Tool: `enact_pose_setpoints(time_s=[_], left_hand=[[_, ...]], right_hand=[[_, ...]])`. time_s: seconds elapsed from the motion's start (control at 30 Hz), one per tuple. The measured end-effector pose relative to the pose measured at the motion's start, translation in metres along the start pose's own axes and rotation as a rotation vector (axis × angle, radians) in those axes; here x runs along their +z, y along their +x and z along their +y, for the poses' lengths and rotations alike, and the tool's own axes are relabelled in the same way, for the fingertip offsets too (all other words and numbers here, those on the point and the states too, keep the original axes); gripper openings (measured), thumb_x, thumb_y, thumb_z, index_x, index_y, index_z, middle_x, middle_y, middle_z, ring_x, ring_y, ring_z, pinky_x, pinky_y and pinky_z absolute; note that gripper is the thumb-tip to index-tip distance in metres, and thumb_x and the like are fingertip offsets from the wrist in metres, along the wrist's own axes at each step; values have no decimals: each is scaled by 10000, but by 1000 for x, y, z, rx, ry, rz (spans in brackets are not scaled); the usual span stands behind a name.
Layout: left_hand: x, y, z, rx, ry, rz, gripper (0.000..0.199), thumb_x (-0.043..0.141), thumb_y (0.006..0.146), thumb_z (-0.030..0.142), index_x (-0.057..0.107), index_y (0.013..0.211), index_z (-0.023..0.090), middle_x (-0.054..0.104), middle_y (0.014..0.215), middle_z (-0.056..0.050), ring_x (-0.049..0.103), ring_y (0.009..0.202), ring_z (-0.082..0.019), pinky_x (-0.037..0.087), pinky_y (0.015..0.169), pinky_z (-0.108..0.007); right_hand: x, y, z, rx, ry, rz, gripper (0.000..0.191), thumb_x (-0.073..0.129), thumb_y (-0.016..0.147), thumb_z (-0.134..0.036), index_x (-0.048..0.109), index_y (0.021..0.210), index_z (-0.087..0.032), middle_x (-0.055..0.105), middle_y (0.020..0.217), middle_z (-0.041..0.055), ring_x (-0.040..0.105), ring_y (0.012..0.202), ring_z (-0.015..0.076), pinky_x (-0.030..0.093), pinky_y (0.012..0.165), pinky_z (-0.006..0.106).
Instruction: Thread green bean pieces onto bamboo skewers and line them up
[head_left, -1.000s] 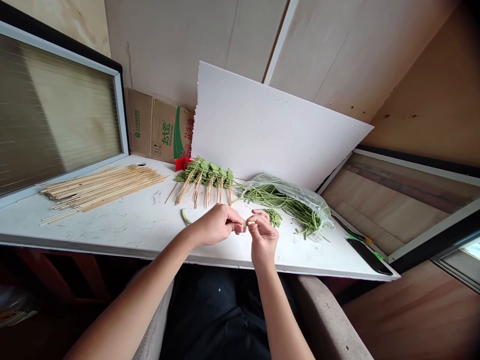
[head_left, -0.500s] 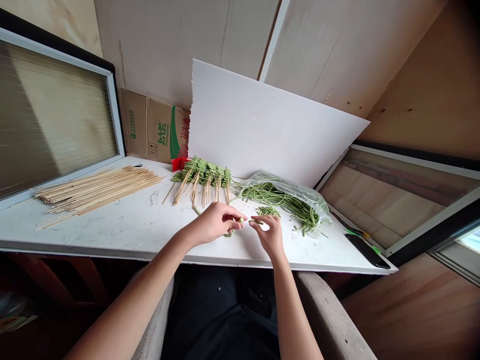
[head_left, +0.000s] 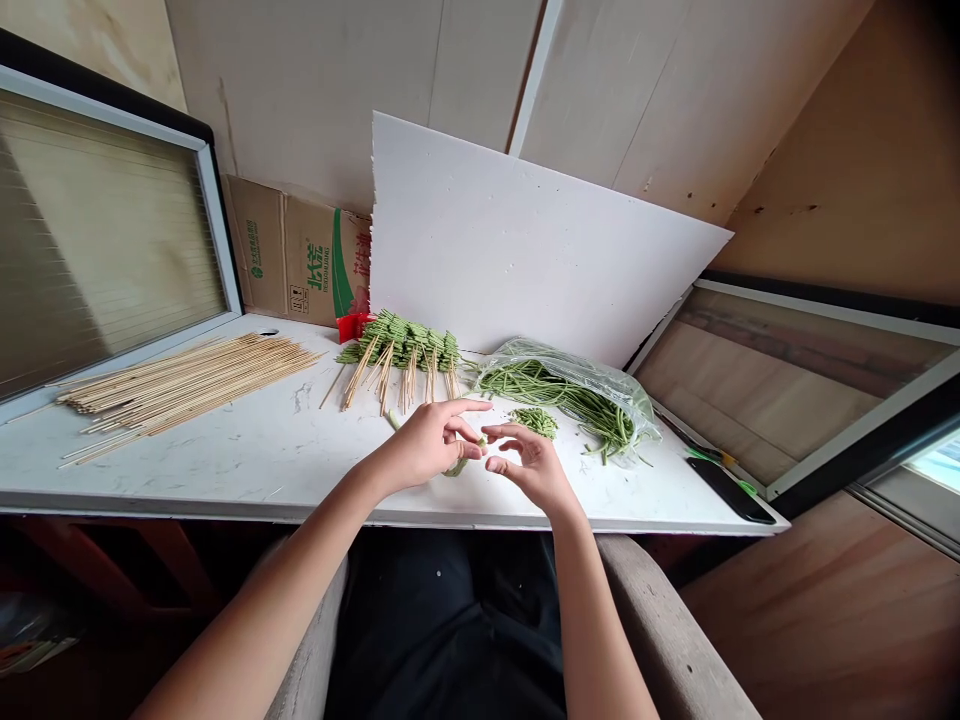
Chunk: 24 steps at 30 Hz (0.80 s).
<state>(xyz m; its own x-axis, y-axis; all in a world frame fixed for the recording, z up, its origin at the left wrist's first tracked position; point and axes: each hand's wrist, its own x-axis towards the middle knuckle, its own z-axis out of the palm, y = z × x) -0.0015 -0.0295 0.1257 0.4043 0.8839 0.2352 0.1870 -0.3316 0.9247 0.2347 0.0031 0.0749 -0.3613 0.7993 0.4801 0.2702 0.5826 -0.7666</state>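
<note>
Bean [head_left: 455,468] of a long green kind sits pinched between thumb and fingers of the left hand [head_left: 433,443], its pale end poking out toward the other side while the index finger stretches forward above it. The right hand [head_left: 531,468] faces that end with thumb and fingers parted; whether a fingertip touches the bean cannot be told. Both hands are above the front part of the white bench [head_left: 262,475]. Just beyond the right hand lies a small heap of short green pieces [head_left: 534,421], and behind it a clear plastic bag [head_left: 639,402] lies partly over a bundle of long beans [head_left: 540,383]. Farther left, bean skewers [head_left: 412,342] are stacked with their bare stick ends facing the person, near a spread of loose wooden sticks [head_left: 195,378]. A white board [head_left: 540,250] leans at the back beside a cardboard box [head_left: 292,255].
</note>
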Motion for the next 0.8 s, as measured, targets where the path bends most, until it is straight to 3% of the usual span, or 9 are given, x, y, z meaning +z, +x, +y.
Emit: enact_pose_setpoints(time_s=[0.1, 0.27, 0.5, 0.57, 0.67, 0.8], left_hand=[[2, 1, -1, -26, -2, -9, 689, 729, 851, 208, 558, 1517, 251, 818, 1015, -94, 728, 889, -217, 523, 803, -318], [4, 2, -4, -60, -15, -52, 689, 710, 845, 165, 560, 1514, 230, 827, 982, -105, 750, 977, -251, 521, 884, -348], [1, 4, -8, -112, 20, -98, 607, 766, 824, 301, 647, 1416, 237, 803, 1040, -85, 618, 657, -164, 437, 588, -279], [-3, 4, -9, -110, 87, -96, 498, 819, 771, 325, 749, 1254, 223, 790, 1030, -71, 583, 657, -154, 415, 586, -277], [-7, 5, -9, -61, 206, -35, 254, 793, 801, 345, 821, 1016, 212, 768, 903, -45, 572, 704, -167, 404, 635, -282], [-7, 4, -9, -20, 286, -21, 224, 747, 848, 370, 833, 985, 214, 752, 837, -42, 549, 684, -172, 382, 627, -285]], right_hand=[[8, 1, -19, -80, 71, -6, 451, 887, 788, -538, 790, 1148, -283, 742, 1071, 78, 670, 1019, 255, 544, 920, 425], [12, -3, -25, -50, 46, -65, 331, 862, 837, -487, 781, 1082, -279, 731, 1046, 56, 638, 982, 236, 526, 908, 409], [8, -1, -15, -55, 29, 41, 291, 857, 839, -481, 720, 908, -235, 704, 937, 40, 634, 922, 223, 521, 885, 394], [7, -1, -12, -58, 60, 85, 300, 854, 840, -483, 706, 923, -235, 699, 937, 38, 641, 910, 218, 527, 862, 386], [6, -1, -13, -57, 69, 113, 283, 836, 863, -465, 698, 960, -237, 700, 951, 38, 658, 937, 220, 533, 871, 387], [3, -4, -24, -72, -20, 85, 244, 781, 920, -441, 699, 1032, -241, 710, 1001, 53, 662, 967, 230, 538, 882, 402]])
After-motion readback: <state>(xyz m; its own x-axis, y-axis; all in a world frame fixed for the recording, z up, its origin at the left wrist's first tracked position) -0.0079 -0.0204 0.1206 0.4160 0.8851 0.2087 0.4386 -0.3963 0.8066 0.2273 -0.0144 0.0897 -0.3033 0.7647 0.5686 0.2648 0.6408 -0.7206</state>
